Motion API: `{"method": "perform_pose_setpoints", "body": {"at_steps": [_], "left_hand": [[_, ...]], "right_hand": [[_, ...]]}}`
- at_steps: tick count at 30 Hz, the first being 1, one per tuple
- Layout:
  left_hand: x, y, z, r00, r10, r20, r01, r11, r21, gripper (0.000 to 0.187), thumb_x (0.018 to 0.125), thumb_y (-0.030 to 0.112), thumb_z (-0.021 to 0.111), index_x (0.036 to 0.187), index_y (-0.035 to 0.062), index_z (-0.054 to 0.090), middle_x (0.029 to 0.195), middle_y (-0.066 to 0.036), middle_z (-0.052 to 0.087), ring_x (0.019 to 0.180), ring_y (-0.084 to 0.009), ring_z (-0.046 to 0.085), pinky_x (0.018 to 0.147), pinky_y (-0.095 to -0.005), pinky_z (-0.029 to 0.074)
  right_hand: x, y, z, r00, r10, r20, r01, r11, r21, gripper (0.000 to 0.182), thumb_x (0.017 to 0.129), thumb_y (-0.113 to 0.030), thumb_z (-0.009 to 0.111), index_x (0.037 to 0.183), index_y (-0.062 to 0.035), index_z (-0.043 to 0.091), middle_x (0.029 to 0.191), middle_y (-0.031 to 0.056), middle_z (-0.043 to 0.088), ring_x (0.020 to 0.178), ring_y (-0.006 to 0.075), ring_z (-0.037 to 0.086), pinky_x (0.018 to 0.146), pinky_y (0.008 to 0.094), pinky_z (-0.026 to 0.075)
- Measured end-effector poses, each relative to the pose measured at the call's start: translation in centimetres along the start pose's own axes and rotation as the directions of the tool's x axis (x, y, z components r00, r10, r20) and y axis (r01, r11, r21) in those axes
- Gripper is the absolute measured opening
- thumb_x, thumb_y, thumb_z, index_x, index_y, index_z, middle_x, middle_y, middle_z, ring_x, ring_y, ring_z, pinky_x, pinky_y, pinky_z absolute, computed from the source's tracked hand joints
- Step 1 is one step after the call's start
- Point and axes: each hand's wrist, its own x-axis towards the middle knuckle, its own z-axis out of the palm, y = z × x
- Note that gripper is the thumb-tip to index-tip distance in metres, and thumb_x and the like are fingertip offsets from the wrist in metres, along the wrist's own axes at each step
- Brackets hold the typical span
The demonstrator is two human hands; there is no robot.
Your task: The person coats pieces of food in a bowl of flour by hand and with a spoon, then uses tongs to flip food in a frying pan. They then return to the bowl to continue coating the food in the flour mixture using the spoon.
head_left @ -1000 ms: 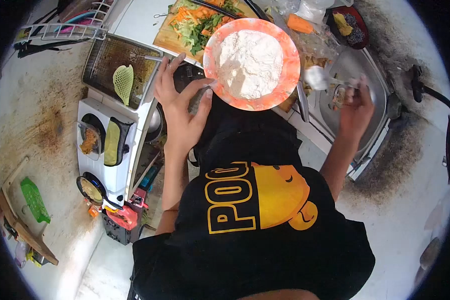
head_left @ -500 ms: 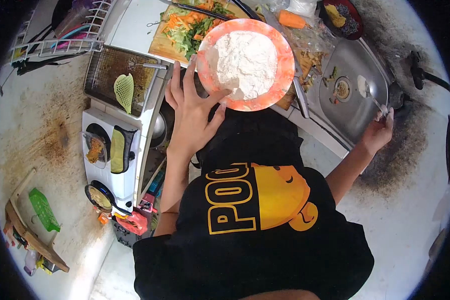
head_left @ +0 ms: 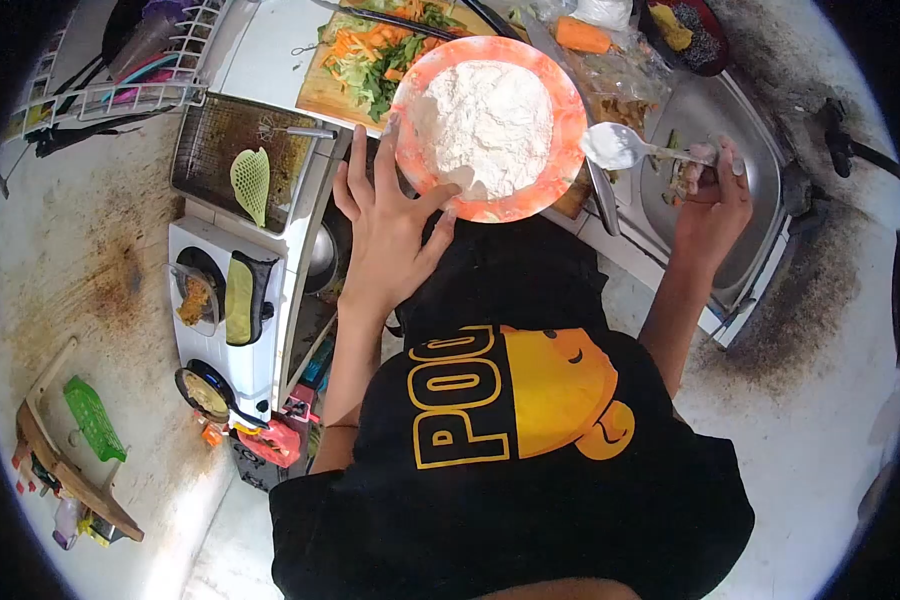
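Note:
An orange-and-white plate holds a mound of white flour. At its lower left rim is my left hand, with the thumb over the edge and the index finger along the side. My right hand grips the handle of a metal spoon. White powder fills the spoon's bowl, which is just right of the plate. Behind the plate, a wooden cutting board bears shredded carrot and chopped greens. A knife lies partly under the plate's right side.
Beneath my right hand is a steel sink with scraps in it. A carrot and a dark red bowl are at the back right. To the left are a tray with a green slotted utensil and a white stove.
My right hand has moved left from the sink's far side, bringing the spoon with powder up beside the plate. My left hand has stayed at the plate's rim.

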Motion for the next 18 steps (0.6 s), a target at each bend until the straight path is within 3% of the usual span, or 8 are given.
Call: {"method": "perform_pose_setpoints", "body": {"at_steps": [6, 8, 11, 14, 18], "left_hand": [[0.4, 0.3, -0.2, 1.0, 0.014, 0.003, -0.014, 1.0, -0.026, 0.028, 0.085, 0.032, 0.059, 0.104, 0.0162, 0.073, 0.152, -0.02, 0.023, 0.143, -0.043, 0.005, 0.111, -0.0584, 0.004], [0.8, 0.4, -0.7, 0.998, 0.056, 0.008, -0.056, 0.998, -0.017, 0.026, 0.079, 0.026, 0.063, 0.099, 0.0124, 0.07, 0.149, -0.022, 0.024, 0.141, -0.0469, 0.008, 0.109, -0.0616, 0.009], [1.4, 0.8, -1.8, 0.996, 0.064, 0.057, -0.063, 0.998, -0.019, 0.023, 0.076, 0.023, 0.068, 0.096, 0.0121, 0.071, 0.149, -0.021, 0.024, 0.142, -0.0446, 0.008, 0.109, -0.061, 0.011], [1.7, 0.6, -2.6, 0.992, 0.093, 0.083, -0.093, 0.996, -0.011, 0.023, 0.071, 0.018, 0.075, 0.094, 0.013, 0.072, 0.149, -0.019, 0.026, 0.142, -0.0412, 0.011, 0.11, -0.0592, 0.013], [1.9, -0.1, -2.8, 0.99, 0.118, 0.078, -0.118, 0.993, -0.003, 0.023, 0.067, 0.017, 0.078, 0.089, 0.0171, 0.073, 0.151, -0.011, 0.029, 0.142, -0.0401, 0.017, 0.111, -0.0561, 0.015]], "right_hand": [[-1.0, 0.8, 2.1, 0.995, 0.058, 0.078, -0.056, 0.998, -0.027, 0.02, 0.094, -0.009, 0.057, 0.109, 0.0034, 0.062, 0.088, 0.0131, 0.068, 0.067, 0.0128, 0.06, 0.055, 0.0246, 0.042], [-1.2, 1.3, 2.8, 0.991, 0.072, 0.116, -0.066, 0.996, -0.051, 0.018, 0.094, -0.008, 0.057, 0.107, 0.0027, 0.062, 0.094, 0.009, 0.067, 0.073, 0.0119, 0.061, 0.06, 0.0253, 0.046], [-1.5, 2.2, 3.9, 0.991, 0.084, 0.104, -0.086, 0.996, 0.011, 0.017, 0.094, -0.008, 0.058, 0.107, 0.0021, 0.062, 0.099, 0.0065, 0.065, 0.081, 0.0107, 0.061, 0.067, 0.0248, 0.049], [-1.9, 2.4, 4.8, 0.992, 0.067, 0.11, -0.07, 0.997, 0.024, 0.019, 0.095, -0.007, 0.057, 0.111, 0.0033, 0.061, 0.094, 0.0063, 0.066, 0.074, 0.0067, 0.059, 0.063, 0.0233, 0.047], [-2.1, 2.7, 4.6, 0.99, 0.1, 0.097, -0.103, 0.994, 0.03, 0.02, 0.095, -0.006, 0.056, 0.111, 0.0039, 0.061, 0.095, 0.006, 0.066, 0.077, 0.0056, 0.059, 0.066, 0.0221, 0.048]]}}
